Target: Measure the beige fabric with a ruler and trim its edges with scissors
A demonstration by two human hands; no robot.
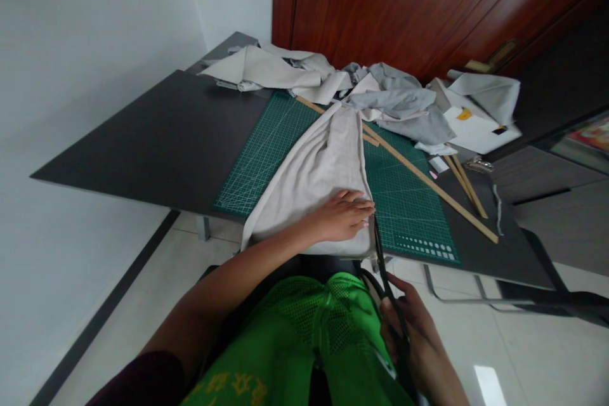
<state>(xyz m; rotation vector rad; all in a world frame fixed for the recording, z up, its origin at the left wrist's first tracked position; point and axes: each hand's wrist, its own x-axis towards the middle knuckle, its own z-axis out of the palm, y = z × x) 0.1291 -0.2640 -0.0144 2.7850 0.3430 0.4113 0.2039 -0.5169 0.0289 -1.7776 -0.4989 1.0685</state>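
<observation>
- Use the table (143, 133) as your support: the near end of the work lies at its front edge, so best keep that end from sagging.
- Keep the mat (409, 216) under the cloth as far as it reaches.
- The cloth (323, 165) lies in front of you across the mat, rumpled towards its far end; smooth those folds if you want a true edge.
- The scissors (383, 269), as they appear, meet the cloth's right edge. You seem to be trimming there: go slowly, blades in line with the edge, clear of your fingertips.
- Your right hand (416, 327) is closed round the scissors' handles.
- Your left hand (345, 216) is spread flat, gripping nothing, pressing the cloth by that edge.
</observation>
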